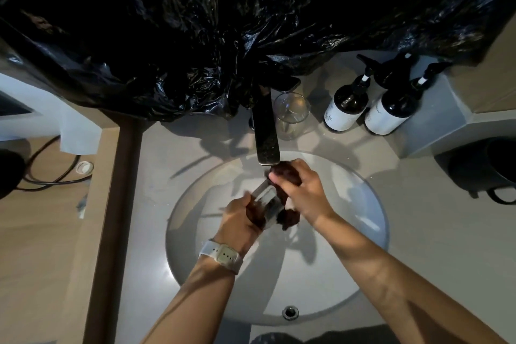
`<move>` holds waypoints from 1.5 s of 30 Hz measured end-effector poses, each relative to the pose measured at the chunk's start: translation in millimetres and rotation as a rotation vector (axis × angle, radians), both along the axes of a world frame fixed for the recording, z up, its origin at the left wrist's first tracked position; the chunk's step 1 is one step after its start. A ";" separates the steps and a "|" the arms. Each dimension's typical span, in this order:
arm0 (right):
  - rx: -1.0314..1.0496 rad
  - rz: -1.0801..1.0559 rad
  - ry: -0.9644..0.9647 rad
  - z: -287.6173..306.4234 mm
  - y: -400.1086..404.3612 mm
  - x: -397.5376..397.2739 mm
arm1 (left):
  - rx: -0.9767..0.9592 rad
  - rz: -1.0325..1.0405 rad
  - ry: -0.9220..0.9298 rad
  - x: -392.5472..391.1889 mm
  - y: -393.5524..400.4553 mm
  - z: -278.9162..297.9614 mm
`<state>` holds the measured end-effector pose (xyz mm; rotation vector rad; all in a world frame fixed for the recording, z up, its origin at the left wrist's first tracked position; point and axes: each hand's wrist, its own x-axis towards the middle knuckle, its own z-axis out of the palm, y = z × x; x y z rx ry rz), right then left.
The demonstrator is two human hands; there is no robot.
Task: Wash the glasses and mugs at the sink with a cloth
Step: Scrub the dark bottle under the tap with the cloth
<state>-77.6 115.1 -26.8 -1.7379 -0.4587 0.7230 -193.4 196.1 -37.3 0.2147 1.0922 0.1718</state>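
bathroom: round basin (363, 204), tap (265, 131), pump bottles (363, 103).

Two glasses (266, 201) (291, 114); seemingly three bottles (346, 105) (391, 109) (391, 75).

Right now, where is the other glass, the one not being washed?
In the head view, the empty glass stands on the counter behind the sink, just right of the faucet and left of the pump bottles.

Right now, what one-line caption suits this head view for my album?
Over the sink, the left hand holds a glass while the right hand rubs it with a cloth.
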 end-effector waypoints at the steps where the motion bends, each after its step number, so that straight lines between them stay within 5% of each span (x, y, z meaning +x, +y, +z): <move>1: -0.027 -0.060 0.066 -2.8 1.5 6.6 | -0.002 0.027 -0.042 1.2 1.3 2.5; 6: -0.082 -0.061 0.007 -10.6 -26.4 -11.9 | 0.056 -0.018 0.101 5.7 14.0 -1.6; 12: -0.096 -0.090 0.059 -5.9 -5.0 7.1 | 0.057 0.001 0.067 1.9 2.1 5.9; 17: -0.091 -0.003 -0.125 0.7 -18.2 -19.2 | 0.027 0.026 0.041 -4.1 12.4 0.5; 22: -0.086 -0.103 0.082 -4.2 -3.8 1.8 | 0.020 0.018 0.029 -6.6 5.4 8.1; 27: -0.078 0.016 -0.147 -1.8 -15.1 -17.6 | 0.029 0.010 0.038 -6.3 11.6 4.4; 38: 0.031 -0.051 0.472 -5.3 -14.7 1.4 | -0.210 -0.167 0.018 13.6 23.0 13.2; 42: 0.054 -0.105 0.438 0.5 -5.9 3.6 | -0.127 -0.205 0.104 27.4 7.7 9.4; 45: 0.022 -0.134 0.418 0.7 0.3 1.9 | 0.340 -0.354 0.263 24.1 -5.6 -6.9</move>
